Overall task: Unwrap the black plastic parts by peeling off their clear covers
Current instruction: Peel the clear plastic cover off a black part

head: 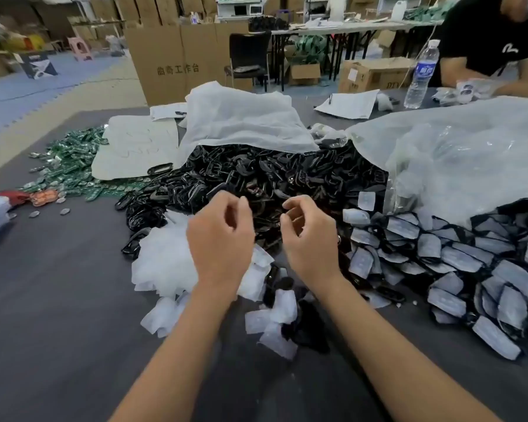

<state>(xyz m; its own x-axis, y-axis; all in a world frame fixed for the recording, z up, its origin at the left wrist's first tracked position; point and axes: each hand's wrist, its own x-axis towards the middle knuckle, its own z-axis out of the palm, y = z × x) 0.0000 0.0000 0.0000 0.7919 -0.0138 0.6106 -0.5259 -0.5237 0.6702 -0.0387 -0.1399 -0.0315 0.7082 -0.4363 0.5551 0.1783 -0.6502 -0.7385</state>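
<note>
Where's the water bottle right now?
In the head view, the water bottle stands upright at the table's far right, between a white sheet of paper and another person's arm.

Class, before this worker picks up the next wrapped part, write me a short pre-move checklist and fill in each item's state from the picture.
1. Left hand free: ok, fingers loosely curled, nothing visibly held.
2. Right hand free: ok, nothing visibly held.
3. Wrapped parts available: ok, a heap lies to the right.
4. Unwrapped black parts kept apart: ok, piled ahead of the hands.
5. Peeled covers out of the way: not ok, some are scattered under the wrists.
6. Cover edge easy to find: cannot tell.
</note>
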